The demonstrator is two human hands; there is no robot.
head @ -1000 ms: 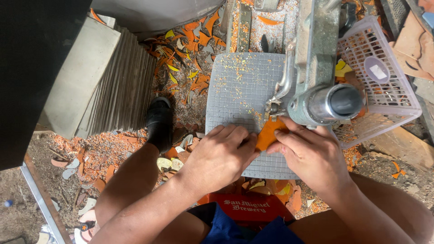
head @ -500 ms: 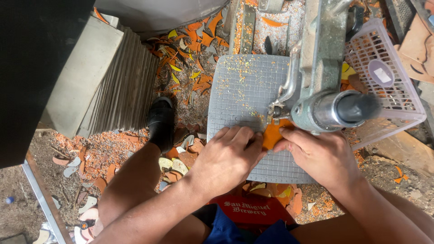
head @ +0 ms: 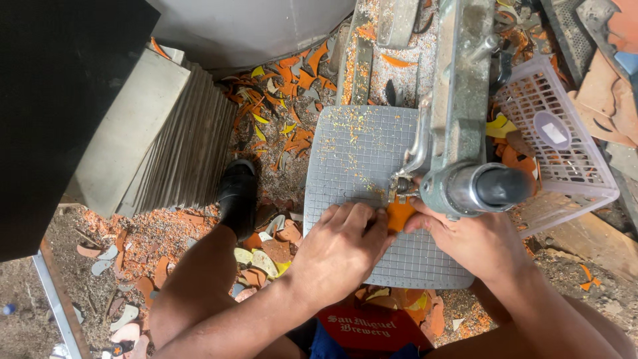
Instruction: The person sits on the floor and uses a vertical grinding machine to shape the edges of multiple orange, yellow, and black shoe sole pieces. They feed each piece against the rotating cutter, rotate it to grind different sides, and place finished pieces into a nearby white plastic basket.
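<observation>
- Over the last second your view has drifted and the two hands have crept a little along the table, but the grip is the same – both were on the small orange flat piece (head: 399,214) then, and both are on it now.
- Your left hand (head: 342,249) lies knuckles up on the grey square-gridded cutting table (head: 355,156), fingertips pinched against the piece's left edge; your right hand (head: 475,239) presses in from the right side, thumb against it. Both hands are clamped on the piece.
- The orange piece sits flat on the grid, touching the small metal blade fitting (head: 397,188) at the foot of the grey metal saw arm (head: 458,86). To my eye that reads as feeding in progress – the piece has stayed at the blade while the hands shifted.
- Edges: your fingertips are just beside the blade, with little of the piece between them. The round metal motor barrel (head: 482,188) overhangs your right hand, so there is scant room upward on that side.
- Open room: the grid's far left part is bare but for orange dust, and its near edge lies just under your wrists.
- Right of the saw arm stands a pale pink plastic lattice basket (head: 565,166) holding cut bits.
- Left, off the table: a leaning stack of grey tiles (head: 166,153), a black shoe (head: 238,196), and orange and yellow offcuts (head: 286,80) littering the ground.
</observation>
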